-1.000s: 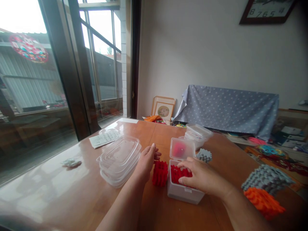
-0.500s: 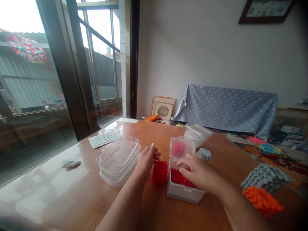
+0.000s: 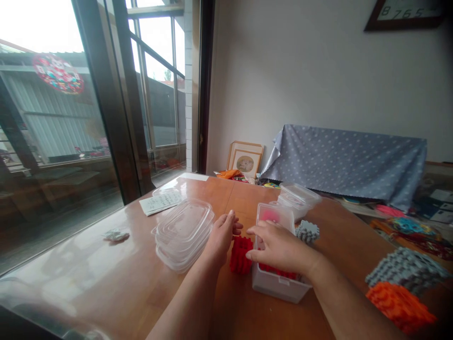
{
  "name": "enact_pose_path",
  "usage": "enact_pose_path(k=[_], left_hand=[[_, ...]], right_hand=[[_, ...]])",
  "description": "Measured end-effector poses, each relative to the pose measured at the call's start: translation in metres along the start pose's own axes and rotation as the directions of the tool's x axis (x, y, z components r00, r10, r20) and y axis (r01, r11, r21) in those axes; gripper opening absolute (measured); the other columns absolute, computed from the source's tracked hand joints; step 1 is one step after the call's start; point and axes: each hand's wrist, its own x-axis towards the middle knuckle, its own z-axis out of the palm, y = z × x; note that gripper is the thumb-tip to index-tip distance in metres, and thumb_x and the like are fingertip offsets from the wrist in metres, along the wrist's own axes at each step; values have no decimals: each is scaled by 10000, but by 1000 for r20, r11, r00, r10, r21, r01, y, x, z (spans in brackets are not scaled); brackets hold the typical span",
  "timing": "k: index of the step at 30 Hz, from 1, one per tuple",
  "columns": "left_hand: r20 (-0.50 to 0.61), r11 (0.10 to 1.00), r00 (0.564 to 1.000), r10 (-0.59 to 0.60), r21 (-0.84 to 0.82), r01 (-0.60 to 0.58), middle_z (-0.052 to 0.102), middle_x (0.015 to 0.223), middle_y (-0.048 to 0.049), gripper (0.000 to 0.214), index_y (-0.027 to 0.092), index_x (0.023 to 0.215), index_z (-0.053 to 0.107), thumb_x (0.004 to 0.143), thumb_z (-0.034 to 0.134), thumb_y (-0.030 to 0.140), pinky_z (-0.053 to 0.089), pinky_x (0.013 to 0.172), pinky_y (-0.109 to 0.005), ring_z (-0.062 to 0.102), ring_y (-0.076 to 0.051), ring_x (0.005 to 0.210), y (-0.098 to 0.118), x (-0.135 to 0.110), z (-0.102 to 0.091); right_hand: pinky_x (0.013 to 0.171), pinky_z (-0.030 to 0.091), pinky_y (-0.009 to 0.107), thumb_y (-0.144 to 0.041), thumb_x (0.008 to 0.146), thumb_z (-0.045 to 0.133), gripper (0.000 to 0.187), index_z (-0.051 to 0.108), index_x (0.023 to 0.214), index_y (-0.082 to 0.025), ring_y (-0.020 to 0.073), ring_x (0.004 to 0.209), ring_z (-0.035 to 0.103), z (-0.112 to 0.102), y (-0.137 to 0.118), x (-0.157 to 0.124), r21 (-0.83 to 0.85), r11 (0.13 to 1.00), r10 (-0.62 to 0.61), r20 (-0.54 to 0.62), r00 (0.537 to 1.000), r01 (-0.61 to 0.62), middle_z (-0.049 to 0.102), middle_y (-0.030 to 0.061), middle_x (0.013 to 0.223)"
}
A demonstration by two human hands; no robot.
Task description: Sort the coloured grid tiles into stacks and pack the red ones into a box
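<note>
My left hand (image 3: 222,232) is just behind and left of a stack of red interlocking plastic pieces (image 3: 241,256) that stands on the table. Its thumb points up, its fingers curve loosely, and no object shows in it. My right hand (image 3: 278,245) hovers over the left side of a clear plastic box (image 3: 281,288), thumb and fingers apart and empty, its fingertips close to the red stack. More red pieces (image 3: 278,272) lie inside the box, partly hidden by that hand. The box's hinged lid (image 3: 285,216) stands raised at the back.
Stacked clear lids (image 3: 184,231) lie left of my left arm, beside paper sheets (image 3: 160,203) and a small packet (image 3: 116,236). Another clear container (image 3: 299,198) stands behind the box. Grey pieces (image 3: 307,231), a larger grey stack (image 3: 406,269) and orange pieces (image 3: 399,306) are to the right.
My right hand has moved left from above the box's contents toward the red stack. My left hand keeps about the same place beside the stack. The whole view has shifted slightly.
</note>
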Motion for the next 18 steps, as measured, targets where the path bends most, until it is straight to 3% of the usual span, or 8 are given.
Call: enact_pose_path(k=[9,18], left_hand=[[5,1000,1000,-7,-21,7,707,908,-120,585,146,970,636,835,572,712,444,684,-308,626,-182,738,1,0,-2],[-1,1000,1000,-16,-3,16,706,918,-123,582,148,963,615,851,538,715,435,673,-304,626,-179,733,2,0,-1]], right_hand=[[758,397,299,-428,742,752,348,725,1042,-254,237,885,603,2,-2,5,4,1000,-7,1,1000,7,661,40,910],[770,423,296,-396,797,712,403,700,1176,-257,202,851,612,-6,23,-27,123,988,105,-77,992,-95,656,28,940]])
